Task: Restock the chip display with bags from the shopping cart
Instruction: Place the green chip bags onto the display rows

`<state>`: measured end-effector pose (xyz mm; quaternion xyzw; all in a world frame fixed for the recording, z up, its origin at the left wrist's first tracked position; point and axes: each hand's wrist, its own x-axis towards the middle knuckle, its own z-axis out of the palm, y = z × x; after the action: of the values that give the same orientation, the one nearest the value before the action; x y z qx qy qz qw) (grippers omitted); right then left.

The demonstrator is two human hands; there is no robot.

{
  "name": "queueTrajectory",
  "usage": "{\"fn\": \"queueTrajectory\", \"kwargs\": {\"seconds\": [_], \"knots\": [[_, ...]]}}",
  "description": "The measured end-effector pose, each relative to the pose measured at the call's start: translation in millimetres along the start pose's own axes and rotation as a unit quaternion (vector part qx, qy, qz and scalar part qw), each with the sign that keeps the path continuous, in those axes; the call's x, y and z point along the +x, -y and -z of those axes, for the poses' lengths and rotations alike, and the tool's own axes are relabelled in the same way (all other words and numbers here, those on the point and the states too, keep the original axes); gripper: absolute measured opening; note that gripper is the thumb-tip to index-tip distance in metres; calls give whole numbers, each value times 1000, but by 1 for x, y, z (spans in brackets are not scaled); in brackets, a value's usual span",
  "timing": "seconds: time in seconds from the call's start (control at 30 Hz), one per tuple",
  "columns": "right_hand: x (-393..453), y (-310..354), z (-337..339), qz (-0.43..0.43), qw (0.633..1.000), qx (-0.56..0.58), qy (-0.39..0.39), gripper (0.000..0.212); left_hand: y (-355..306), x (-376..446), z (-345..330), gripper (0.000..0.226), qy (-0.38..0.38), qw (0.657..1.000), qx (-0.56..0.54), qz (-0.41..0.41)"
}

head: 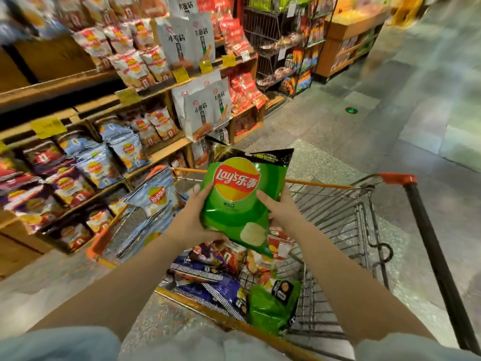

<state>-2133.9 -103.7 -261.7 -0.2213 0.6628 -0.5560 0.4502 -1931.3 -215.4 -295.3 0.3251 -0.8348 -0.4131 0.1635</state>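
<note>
A: Both hands are holding the glossy green foil chip bag (240, 201) at the centre of the frame, above the orange-rimmed wire shopping cart (338, 204). The left hand (191, 220) is cupping its lower left edge, fingers curled round it; the right hand (279, 207) is gripping the right edge.

B: So I'm carrying it to the tiered wooden chip shelves (156, 157) at the left of the frame?

A: Yes. I'm not seeing a green row there, so you're probably scanning for a gap. Be holding it by the edges, not squeezing the middle, and be standing it logo outward.
</note>
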Motion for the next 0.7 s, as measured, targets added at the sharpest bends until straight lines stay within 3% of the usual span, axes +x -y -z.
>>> {"fn": "queueTrajectory", "kwargs": {"seconds": [0.07,0.17,0.4,0.7], "knots": [[-8,4,-22,43,999,-21,-2,96,3,-11,10,121,-34,999,-33,2],[-24,5,-57,97,993,-49,37,107,7,-29,35,122,-82,995,-55,15],[-52,12,-140,190,941,-245,138,99,23,-87,106,113,-169,985,-12,0],[-92,10,-282,262,894,-289,223,98,71,-198,200,121,-259,964,22,61]]}}
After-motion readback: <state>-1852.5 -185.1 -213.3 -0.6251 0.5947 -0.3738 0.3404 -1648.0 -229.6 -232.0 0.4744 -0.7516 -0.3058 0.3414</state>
